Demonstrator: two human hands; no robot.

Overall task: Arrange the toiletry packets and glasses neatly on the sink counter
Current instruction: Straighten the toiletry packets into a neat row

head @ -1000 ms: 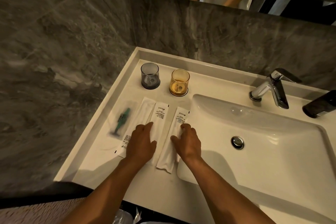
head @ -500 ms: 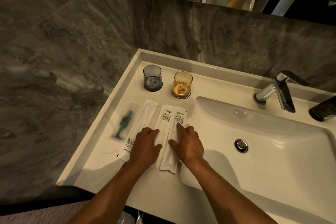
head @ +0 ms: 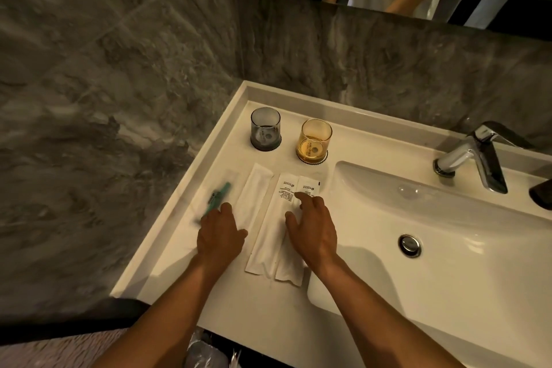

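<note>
1. Left hand [head: 221, 234] flat, fingers loose, on the clear packet [head: 219, 197] and plain white packet [head: 254, 197]; holds nothing.
2. Right hand [head: 313, 225] spread flat on two printed packets [head: 283, 218], side by side, touching.
3. Grey glass [head: 265, 128] and amber glass [head: 316, 140] behind, apart.
4. Left hand has shifted left off the printed packets since before.

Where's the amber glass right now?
The amber glass stands at the counter's back, right of the grey glass, behind the packets, left of the basin.
</note>
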